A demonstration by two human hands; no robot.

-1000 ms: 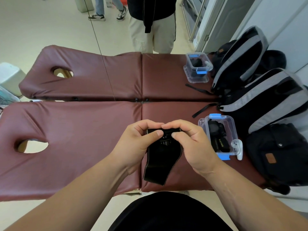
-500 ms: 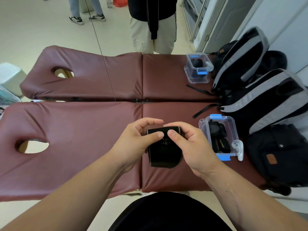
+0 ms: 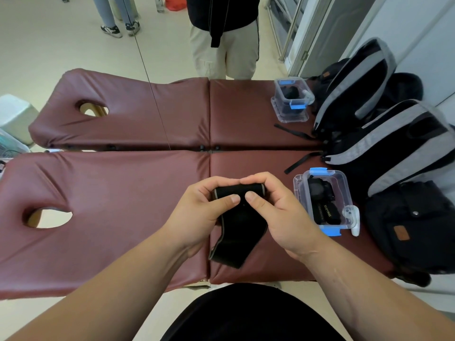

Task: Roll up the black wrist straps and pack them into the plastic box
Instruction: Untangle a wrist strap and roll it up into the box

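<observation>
1. Fingers of both hands are curled round the rolled end of the strap. Left hand and right hand each pinch it, thumbs on the near face and the other fingers over the top.
2. The strap is held just above the bed, centre front. The top is rolled and the loose tail hangs toward the near edge, so I'd call it roughly half rolled.
3. The box sits just right of the right hand. It looks lidless and already holds black gear, so free room looks tight.
4. Risk: a thumb slips and the roll springs open.
5. Risk: uneven pull between the hands skews the roll into a cone, and it won't seat in the box.
6. Risk: a slack roll ends up too fat for the remaining space, or unwinds on release if the tail isn't fastened.
</observation>
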